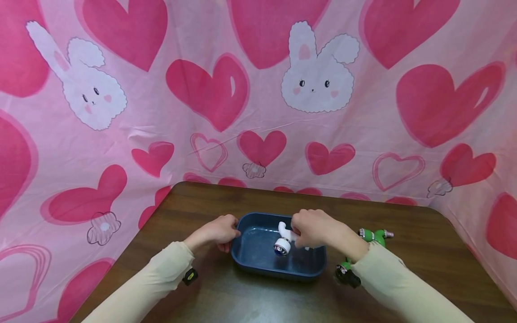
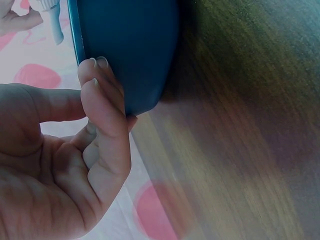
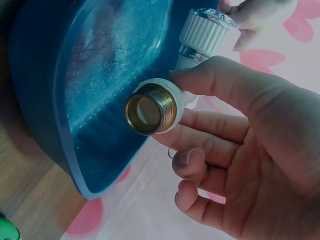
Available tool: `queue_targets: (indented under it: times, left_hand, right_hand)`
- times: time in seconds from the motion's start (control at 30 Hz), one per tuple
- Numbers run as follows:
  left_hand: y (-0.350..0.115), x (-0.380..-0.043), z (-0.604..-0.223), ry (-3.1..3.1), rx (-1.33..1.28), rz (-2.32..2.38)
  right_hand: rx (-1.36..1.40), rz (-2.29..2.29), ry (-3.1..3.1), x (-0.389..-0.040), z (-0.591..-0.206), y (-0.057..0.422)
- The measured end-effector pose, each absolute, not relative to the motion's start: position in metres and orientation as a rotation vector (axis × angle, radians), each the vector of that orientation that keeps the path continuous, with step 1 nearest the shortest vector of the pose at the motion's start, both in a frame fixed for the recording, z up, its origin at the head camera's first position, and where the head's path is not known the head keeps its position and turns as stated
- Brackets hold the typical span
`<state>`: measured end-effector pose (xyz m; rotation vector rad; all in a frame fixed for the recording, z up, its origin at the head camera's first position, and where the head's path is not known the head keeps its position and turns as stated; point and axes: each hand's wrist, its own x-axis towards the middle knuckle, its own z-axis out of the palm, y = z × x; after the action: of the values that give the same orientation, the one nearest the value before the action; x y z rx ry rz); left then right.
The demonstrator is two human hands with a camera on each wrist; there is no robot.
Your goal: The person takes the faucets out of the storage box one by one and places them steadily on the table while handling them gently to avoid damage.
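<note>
A white tap (image 1: 285, 237) with a ribbed knob and a curved spout is held by my right hand (image 1: 315, 228) over the blue plastic basin (image 1: 258, 268). In the right wrist view the thumb and fingers grip the tap's body, and its threaded brass end (image 3: 150, 110) points toward the camera. My left hand (image 1: 218, 231) pinches the basin's left rim; in the left wrist view the thumb is on one side of the wall and curled fingers (image 2: 107, 110) are on the other. The basin's inside shows no other thing in the head view.
Green taps (image 1: 377, 235) lie on the brown wooden table (image 1: 210, 202) right of the basin, partly hidden behind my right forearm. A pink curtain (image 1: 258, 112) with hearts and rabbits hangs behind the table and at its sides.
</note>
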<state>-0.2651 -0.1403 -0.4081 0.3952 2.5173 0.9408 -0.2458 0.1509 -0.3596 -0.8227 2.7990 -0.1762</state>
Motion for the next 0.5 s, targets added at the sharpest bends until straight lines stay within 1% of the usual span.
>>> queue_targets:
  times: [0.5]
  left_hand:
    - [-0.1392,-0.2647,-0.4086,2.521,0.364,0.945]
  right_hand:
    - [-0.82,-0.193,2.802,-0.2386,-0.3576,0.1594]
